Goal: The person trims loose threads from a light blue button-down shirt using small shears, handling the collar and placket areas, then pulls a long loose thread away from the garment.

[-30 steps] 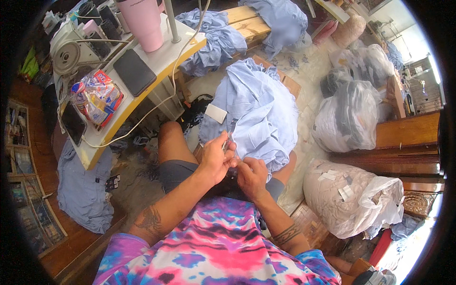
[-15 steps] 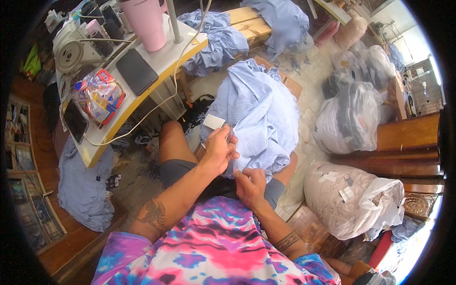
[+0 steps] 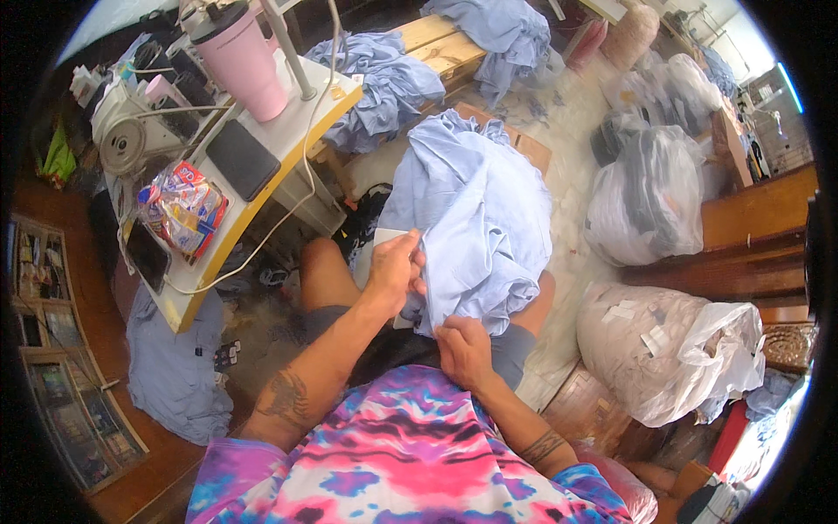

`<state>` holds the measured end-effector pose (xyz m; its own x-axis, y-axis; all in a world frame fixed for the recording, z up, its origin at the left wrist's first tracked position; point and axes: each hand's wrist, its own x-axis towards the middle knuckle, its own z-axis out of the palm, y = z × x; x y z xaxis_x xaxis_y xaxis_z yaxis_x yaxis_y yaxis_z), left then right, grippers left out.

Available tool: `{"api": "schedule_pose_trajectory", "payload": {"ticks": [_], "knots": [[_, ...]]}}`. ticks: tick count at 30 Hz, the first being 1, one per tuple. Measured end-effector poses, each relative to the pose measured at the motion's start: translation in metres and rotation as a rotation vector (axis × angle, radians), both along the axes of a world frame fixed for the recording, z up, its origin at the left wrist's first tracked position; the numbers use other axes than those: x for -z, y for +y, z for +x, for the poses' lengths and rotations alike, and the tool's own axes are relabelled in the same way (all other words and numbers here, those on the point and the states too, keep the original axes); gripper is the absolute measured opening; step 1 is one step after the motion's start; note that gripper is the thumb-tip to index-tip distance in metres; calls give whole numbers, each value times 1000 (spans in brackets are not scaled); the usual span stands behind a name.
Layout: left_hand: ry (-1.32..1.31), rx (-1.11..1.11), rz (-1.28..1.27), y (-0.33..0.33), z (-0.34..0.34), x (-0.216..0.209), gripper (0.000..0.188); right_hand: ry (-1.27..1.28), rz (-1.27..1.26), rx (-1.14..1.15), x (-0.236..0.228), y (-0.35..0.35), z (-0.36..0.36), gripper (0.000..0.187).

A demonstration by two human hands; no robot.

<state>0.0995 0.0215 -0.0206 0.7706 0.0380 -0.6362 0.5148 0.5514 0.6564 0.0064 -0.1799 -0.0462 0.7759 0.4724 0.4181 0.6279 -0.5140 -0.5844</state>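
Note:
A large bunched heap of light blue cloth (image 3: 476, 210) lies in front of me, between my knees. My left hand (image 3: 395, 275) is closed at its near left side, fingers curled in on the cloth. Partly covered by those fingers is a white card or tag (image 3: 394, 234); whether it is attached to the cloth I cannot tell. Lower and to the right, my right hand (image 3: 464, 351) pinches the cloth's near edge. A strip of that edge runs between the two hands. Anything small inside the fingers is hidden.
At left stands a table (image 3: 292, 166) with a pink tumbler (image 3: 244, 65), dark phone (image 3: 243, 159), snack packet (image 3: 185, 210) and hanging cable. More blue cloth lies on a wooden bench (image 3: 436, 52) and below the table. Stuffed plastic bags (image 3: 646, 201) line the right.
The view has shifted slightly. My left hand now covers more of the white tag, which showed whole before. The cloth edge between my hands is drawn straighter; my right hand still pinches.

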Motion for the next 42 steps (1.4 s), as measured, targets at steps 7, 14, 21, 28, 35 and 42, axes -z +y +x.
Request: {"api": "schedule_pose_trajectory", "payload": {"ticks": [7, 14, 21, 28, 35, 42], "knots": [[-17, -8, -99, 9, 14, -13, 25, 106, 14, -9, 0, -17, -11, 17], [-80, -70, -189, -7, 1, -33, 25, 138, -14, 198, -39, 14, 37, 54], [-130, -154, -397, -13, -19, -28, 26, 210, -48, 285, -24, 56, 85, 60], [3, -268, -639, -3, -14, -9, 26, -36, -120, 175, -22, 57, 84, 27], [86, -337, -761, -7, -16, -4, 24, -175, -315, 89, -40, 46, 77, 24], [139, -432, -696, -4, -8, 1, 21, -134, -364, -39, -39, 33, 57, 22]]}}
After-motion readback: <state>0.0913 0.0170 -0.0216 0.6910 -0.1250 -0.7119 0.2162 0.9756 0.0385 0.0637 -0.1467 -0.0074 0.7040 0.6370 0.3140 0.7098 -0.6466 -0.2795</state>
